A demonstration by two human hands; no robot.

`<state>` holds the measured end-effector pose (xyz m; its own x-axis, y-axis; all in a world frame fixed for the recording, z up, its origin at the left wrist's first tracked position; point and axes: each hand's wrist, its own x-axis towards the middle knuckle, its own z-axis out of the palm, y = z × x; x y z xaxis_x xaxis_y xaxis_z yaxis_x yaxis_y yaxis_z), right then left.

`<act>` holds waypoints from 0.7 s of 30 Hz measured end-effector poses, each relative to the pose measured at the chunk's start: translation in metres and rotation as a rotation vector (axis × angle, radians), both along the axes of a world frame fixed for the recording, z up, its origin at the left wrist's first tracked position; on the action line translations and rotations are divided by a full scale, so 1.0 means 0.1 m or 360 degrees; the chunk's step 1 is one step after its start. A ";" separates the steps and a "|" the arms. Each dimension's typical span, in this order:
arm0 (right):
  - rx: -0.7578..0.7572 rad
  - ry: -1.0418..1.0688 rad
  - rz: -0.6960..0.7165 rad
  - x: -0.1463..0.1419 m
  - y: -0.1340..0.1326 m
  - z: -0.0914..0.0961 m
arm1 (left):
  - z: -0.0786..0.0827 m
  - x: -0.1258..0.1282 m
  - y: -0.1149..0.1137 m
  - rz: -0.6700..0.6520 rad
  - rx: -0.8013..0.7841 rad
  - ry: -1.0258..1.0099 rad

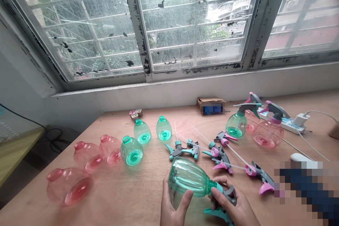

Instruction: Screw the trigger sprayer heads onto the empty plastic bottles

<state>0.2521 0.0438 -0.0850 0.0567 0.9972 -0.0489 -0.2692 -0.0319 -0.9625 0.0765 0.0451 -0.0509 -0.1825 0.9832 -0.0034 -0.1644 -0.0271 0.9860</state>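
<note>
Tilted on its side above the table, a clear green spray bottle (pixel 188 178) lies between my two hands. My left hand (pixel 174 203) is closed around its base, thumb along the near side. At the neck, my right hand (pixel 233 199) grips the grey and teal spray head (pixel 224 192), fingers wrapped about the collar; whether it is fully threaded I cannot tell. Just beyond the bottle lie loose teal spray heads (pixel 182 150) with thin tubes. Pink-and-grey spray heads (pixel 261 176) are scattered to the right.
Open pink bottles (pixel 70 187) and green bottles (pixel 131 151) stand at left. Bottles with spray heads fitted, one green (pixel 236 125) and pink ones (pixel 268 133), stand at right near a power strip (pixel 293 126). A cardboard box (pixel 200 103) sits by the window wall.
</note>
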 end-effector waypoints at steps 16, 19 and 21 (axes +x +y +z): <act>-0.0014 -0.0047 0.0032 0.02 0.01 -0.04 | 0.02 0.01 -0.01 0.0034 -0.0015 0.0002; -0.0008 -0.0067 0.0026 0.02 0.00 -0.02 | 0.01 0.01 0.00 0.0035 -0.0018 0.0006; -0.0008 -0.0066 0.0018 0.01 0.00 0.00 | 0.00 0.01 0.00 0.0029 -0.0011 -0.0004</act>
